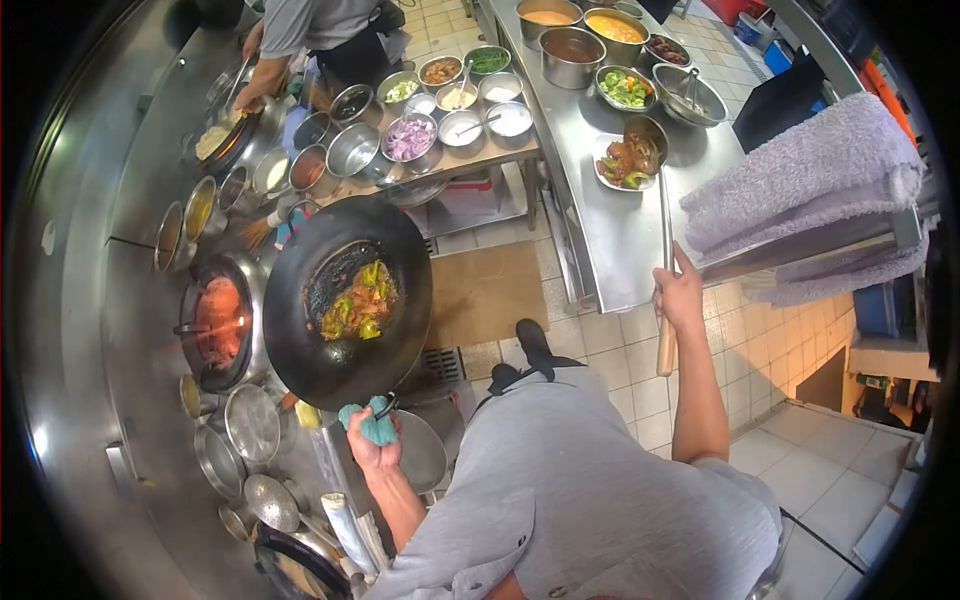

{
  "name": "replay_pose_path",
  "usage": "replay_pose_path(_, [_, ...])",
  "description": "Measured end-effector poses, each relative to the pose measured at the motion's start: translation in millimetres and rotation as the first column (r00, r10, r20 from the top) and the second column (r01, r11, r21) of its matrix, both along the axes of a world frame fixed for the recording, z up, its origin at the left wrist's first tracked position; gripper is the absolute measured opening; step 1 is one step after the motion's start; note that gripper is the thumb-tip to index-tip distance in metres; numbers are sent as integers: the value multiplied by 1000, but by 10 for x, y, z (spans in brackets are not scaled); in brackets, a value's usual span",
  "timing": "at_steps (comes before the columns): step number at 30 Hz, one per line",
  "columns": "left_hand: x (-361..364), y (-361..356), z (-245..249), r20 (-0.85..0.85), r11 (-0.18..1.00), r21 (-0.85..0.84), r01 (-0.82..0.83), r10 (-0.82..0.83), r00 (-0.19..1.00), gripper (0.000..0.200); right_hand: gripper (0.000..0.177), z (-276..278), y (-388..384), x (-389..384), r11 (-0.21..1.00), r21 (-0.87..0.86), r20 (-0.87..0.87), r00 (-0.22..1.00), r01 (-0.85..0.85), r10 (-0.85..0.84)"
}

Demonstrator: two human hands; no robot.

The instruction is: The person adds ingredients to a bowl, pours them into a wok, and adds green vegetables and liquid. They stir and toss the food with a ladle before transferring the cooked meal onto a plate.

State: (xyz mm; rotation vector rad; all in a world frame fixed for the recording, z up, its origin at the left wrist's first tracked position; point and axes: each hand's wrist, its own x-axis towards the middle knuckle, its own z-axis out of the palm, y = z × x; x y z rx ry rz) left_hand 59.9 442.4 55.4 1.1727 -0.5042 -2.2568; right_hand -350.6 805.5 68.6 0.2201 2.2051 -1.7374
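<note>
My left hand (376,448) is closed around a folded green cloth (372,424) on the wok's handle. The black wok (290,330) is held off the stove, with green pepper and brown saucy pieces (360,303) inside. My right hand (681,292) grips the long handle of a ladle (667,215) with a wooden end. The ladle's bowl is at the right edge of a white plate (613,183) on the steel counter. Saucy meat and green pepper (630,158) lie on that plate, partly covered by the bowl.
A burner glows (222,325) left of the wok. Bowls of ingredients, including chopped onion (409,138), stand beyond it. Pots (572,57) line the steel counter (615,262); towels (800,180) hang at right. Another person (310,30) works at the far-left stove.
</note>
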Motion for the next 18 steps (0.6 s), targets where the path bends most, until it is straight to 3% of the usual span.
replay_pose_path(11, [-56,34,55,33,999,17,-30,29,999,7,67,50,-42,-3,899,-408,116,986,160,-123])
replay_pose_path(18, [-69,32,26,72,1000,21,8,-10,997,11,69,113,-36,92,868,-475,115,988,145,-103])
